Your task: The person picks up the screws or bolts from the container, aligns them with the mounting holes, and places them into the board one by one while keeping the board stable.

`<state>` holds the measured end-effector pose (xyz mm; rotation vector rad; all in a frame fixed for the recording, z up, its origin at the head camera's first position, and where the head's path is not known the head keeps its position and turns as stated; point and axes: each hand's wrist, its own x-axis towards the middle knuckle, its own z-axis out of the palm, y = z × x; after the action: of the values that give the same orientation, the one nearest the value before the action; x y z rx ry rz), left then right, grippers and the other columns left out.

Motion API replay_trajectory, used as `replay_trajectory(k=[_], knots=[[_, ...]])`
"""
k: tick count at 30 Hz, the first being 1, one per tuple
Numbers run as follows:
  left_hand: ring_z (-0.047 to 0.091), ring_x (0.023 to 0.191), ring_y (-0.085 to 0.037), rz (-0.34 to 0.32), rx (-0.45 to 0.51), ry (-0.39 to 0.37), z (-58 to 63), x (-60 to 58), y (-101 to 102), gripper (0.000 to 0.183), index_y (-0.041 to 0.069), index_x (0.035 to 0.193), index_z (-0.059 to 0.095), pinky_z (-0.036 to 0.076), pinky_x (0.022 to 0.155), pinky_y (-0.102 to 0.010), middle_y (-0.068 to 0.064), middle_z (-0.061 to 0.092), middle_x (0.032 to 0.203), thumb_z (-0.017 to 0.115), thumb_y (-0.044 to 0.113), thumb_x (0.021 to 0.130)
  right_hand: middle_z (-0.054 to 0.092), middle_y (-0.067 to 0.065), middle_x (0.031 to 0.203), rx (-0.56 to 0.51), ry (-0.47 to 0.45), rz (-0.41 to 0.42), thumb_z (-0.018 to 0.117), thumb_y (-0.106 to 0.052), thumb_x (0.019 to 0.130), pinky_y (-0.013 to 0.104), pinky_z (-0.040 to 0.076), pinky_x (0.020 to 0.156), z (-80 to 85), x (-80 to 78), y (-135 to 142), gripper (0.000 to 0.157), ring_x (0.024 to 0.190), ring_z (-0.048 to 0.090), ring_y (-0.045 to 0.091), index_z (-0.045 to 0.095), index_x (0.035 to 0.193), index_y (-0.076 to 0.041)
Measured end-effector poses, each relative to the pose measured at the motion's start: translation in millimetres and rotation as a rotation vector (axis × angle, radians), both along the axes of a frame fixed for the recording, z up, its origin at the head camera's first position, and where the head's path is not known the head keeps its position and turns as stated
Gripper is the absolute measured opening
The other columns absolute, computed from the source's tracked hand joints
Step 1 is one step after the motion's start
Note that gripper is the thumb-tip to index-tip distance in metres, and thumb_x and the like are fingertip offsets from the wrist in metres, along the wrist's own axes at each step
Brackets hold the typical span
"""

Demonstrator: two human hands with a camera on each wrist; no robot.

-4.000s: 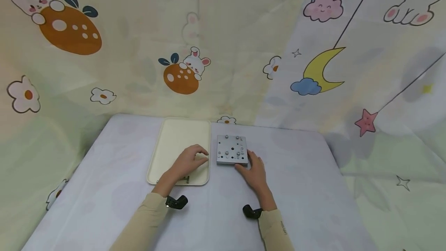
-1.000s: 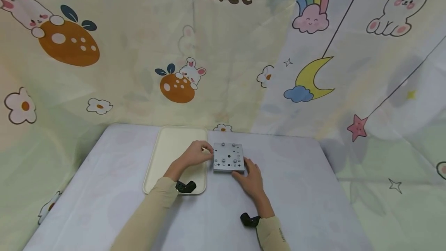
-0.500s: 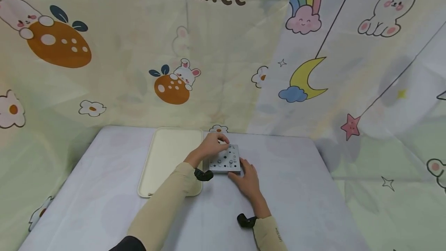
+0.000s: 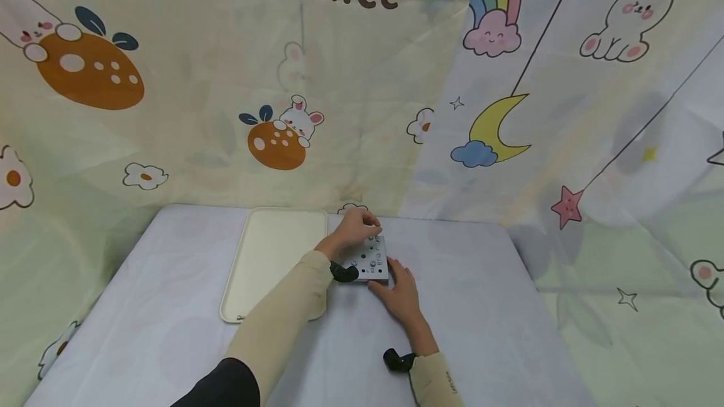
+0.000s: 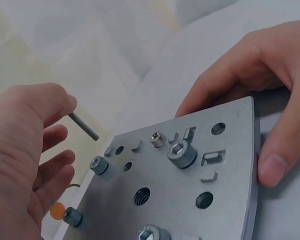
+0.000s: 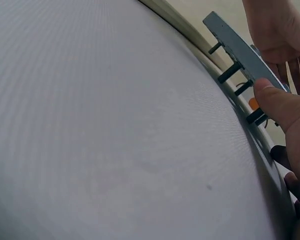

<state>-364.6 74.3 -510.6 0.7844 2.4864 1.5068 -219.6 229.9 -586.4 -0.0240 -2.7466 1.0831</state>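
Observation:
A square grey metal plate (image 4: 367, 257) with several holes and stamped marks lies on the table. Socket head screws (image 5: 182, 154) stand in it, and their threaded ends (image 6: 230, 73) stick out below. Over the plate's far left part is my left hand (image 4: 355, 226). Its thumb and finger pinch a thin grey metal pin (image 5: 84, 127), whose tip points down toward the plate without touching it in the left wrist view. My right hand (image 4: 403, 294) holds the plate by its near right corner, thumb on one edge and fingers along another. The fingertips there are partly hidden.
A cream tray (image 4: 277, 237) lies left of the plate, partly covered by the left forearm. A small metal piece (image 4: 241, 317) sits at its near left corner. Behind the white table (image 4: 464, 306) hangs a printed cloth (image 4: 367, 80).
My left hand has moved from over the tray, rightward and away, to above the plate's far part. The right hand stays at the plate's corner. The head view has shifted slightly.

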Motion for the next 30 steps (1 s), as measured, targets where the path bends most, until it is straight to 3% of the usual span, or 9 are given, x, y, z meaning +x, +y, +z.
replay_trajectory(k=[11, 21, 30], knots=[[0.059, 0.089, -0.014, 0.043, 0.001, -0.005, -15.8, 2.5, 5.6, 0.007, 0.014, 0.093, 0.074, 0.049, 0.079, -0.032, 0.002, 0.065, 0.094, 0.071, 0.019, 0.089, 0.048, 0.011, 0.144, 0.004, 0.039, 0.020, 0.074, -0.048, 0.082, 0.040, 0.011, 0.115, -2.7, 0.3, 2.4, 0.079, 0.137, 0.036, 0.027, 0.045, 0.143, -0.008], [0.059, 0.091, -0.013, 0.067, -0.017, 0.016, -16.0, 12.0, 9.4, 0.010, 0.011, 0.097, 0.074, 0.049, 0.081, -0.032, 0.001, 0.066, 0.098, 0.070, 0.018, 0.090, 0.050, 0.010, 0.141, 0.004, 0.062, 0.030, 0.074, -0.049, 0.083, 0.043, 0.012, 0.115, 0.9, 2.4, -1.0, 0.078, 0.136, 0.037, 0.029, 0.046, 0.142, -0.008], [0.059, 0.095, -0.015, 0.072, 0.005, 0.019, -16.6, 11.5, 4.7, 0.018, 0.006, 0.103, 0.073, 0.048, 0.085, -0.034, 0.001, 0.066, 0.102, 0.065, 0.020, 0.093, 0.049, 0.010, 0.143, 0.011, 0.054, 0.020, 0.073, -0.050, 0.083, 0.043, 0.013, 0.115, -0.1, 1.0, -0.5, 0.078, 0.136, 0.037, 0.028, 0.046, 0.143, -0.007]])
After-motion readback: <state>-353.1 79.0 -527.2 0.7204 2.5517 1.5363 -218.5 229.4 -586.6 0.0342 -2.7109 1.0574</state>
